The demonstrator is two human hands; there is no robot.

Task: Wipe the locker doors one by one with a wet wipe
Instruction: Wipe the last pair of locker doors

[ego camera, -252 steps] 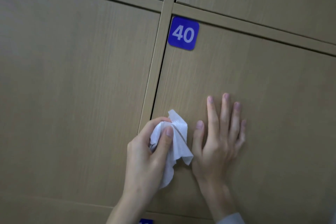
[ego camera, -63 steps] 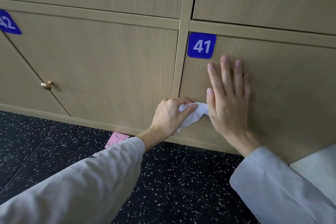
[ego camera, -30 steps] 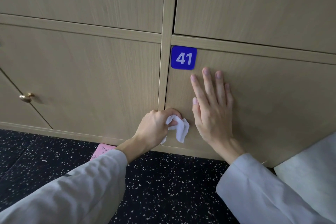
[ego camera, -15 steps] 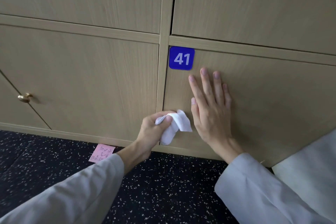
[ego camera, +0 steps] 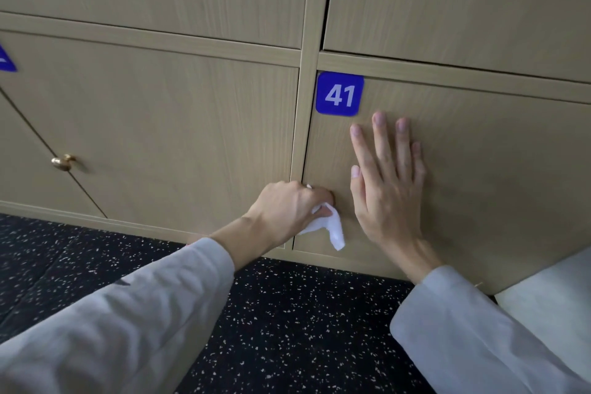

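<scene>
Head view, looking down at the bottom row of wooden lockers above a dark speckled floor (ego camera: pixel 287 329); the left hand (ego camera: pixel 287 208) has its fingers (ego camera: pixel 323 195) clenched round a crumpled white wet wipe (ego camera: pixel 332 230), pressing it to the lower left corner of the locker door (ego camera: pixel 479 185) beside the door's left edge, with a loose tail of the wipe hanging down toward the door's bottom edge; the right hand (ego camera: pixel 387 182) lies flat on the same door just right of the wipe, fingers straight and slightly spread, grasping nothing, fingertips close under the blue number plate (ego camera: pixel 339 93) reading 41 at the door's upper left corner; both arms wear pale grey sleeves (ego camera: pixel 128 323); the neighbouring door (ego camera: pixel 176 137) to the left is shut; further left a small brass knob (ego camera: pixel 63 162) sits on another door, and a second blue plate (ego camera: pixel 6 59) is cut off at the left edge.
</scene>
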